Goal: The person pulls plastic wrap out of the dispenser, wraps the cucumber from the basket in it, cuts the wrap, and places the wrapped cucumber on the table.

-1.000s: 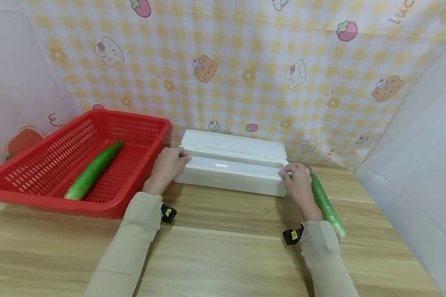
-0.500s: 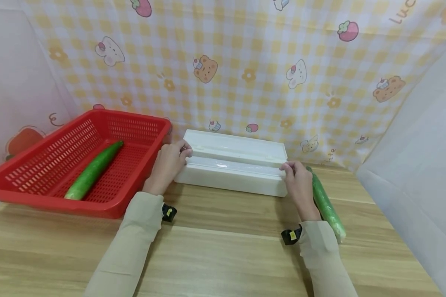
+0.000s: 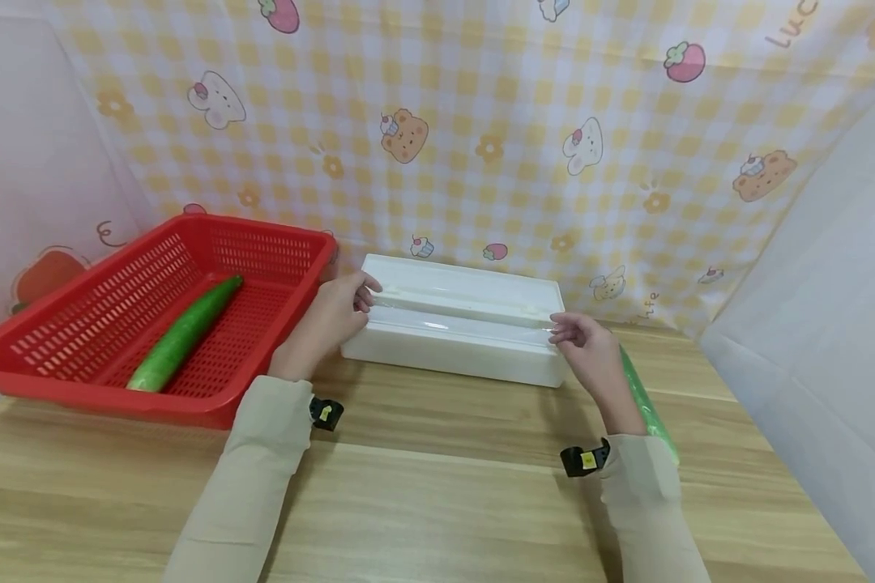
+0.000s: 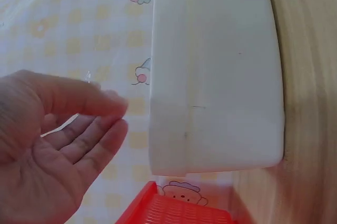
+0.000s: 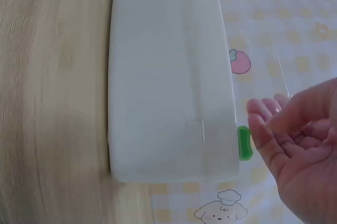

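A long white cling film dispenser [image 3: 452, 356] lies on the table with its lid [image 3: 467, 279] raised at the back. Clear cling film [image 3: 437, 322] stretches along its opening, hard to see apart from its glints. My left hand [image 3: 335, 312] pinches the film at the left end, thumb near the fingertips in the left wrist view. At the right end my right hand [image 3: 586, 344] pinches the film between thumb and fingers; a thin film edge shows above them in the right wrist view. Beside my right forearm lies a shiny green cucumber [image 3: 645, 405], partly hidden by hand and sleeve.
A red plastic basket [image 3: 262, 376] stands at the left, close to my left forearm, with another cucumber [image 3: 185, 336] inside. Behind the dispenser hangs a yellow checked cloth [image 3: 481, 121]. The wooden table [image 3: 437, 510] extends in front of the dispenser.
The fingers of both hands have shifted slightly at the dispenser's ends and look straighter. The right hand and forearm have moved a little right, covering more of the cucumber.
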Tool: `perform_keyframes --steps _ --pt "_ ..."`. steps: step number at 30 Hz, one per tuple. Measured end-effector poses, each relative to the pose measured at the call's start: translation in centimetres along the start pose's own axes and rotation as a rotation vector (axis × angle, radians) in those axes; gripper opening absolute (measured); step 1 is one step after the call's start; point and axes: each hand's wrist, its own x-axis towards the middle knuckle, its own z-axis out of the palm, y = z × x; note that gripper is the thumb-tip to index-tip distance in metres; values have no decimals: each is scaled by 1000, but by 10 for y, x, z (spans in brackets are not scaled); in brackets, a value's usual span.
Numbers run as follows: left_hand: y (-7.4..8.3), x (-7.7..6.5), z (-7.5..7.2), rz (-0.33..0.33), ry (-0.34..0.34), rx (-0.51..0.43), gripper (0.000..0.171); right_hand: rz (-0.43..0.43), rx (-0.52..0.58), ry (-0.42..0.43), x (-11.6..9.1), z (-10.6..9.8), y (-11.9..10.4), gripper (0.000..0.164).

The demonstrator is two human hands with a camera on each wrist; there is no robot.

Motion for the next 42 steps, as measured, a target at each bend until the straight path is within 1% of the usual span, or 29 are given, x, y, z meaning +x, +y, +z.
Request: perform_keyframes --steps 2,4,6,9,11,14,18,22,25,29,35,38,42 --pt "-1 0 1 3 4 16 26 -18 -52 12 0 0 0 28" --pt "-1 0 2 -5 21 25 22 -28 -90 44 -1 2 -1 25" --pt "-1 -2 3 -18 46 25 18 -13 -111 83 -1 3 -1 21" --pt "0 -4 3 -32 88 24 14 44 -80 128 -2 5 -1 21" --pt "0 -5 3 -33 124 18 13 77 -37 152 -1 5 -1 23" --pt "1 -5 2 -30 162 8 14 93 27 192 -1 5 -1 26" --pt "1 -4 1 1 231 -20 15 63 80 244 0 3 -2 24" --pt "3 -3 -1 41 315 -53 16 18 103 274 1 0 -5 25" --pt "6 -4 -3 53 359 -67 15 -3 122 294 0 -3 -8 25" --pt "10 -5 -6 61 404 -77 16 -45 135 335 0 -5 -11 24" --pt "18 -6 -11 65 461 -102 18 -89 112 403 -1 -9 -19 22" --pt "21 -7 -14 75 490 -109 18 -116 116 421 -2 -12 -24 22" --pt "25 -8 -18 90 517 -138 16 -120 139 429 -4 -15 -31 23"
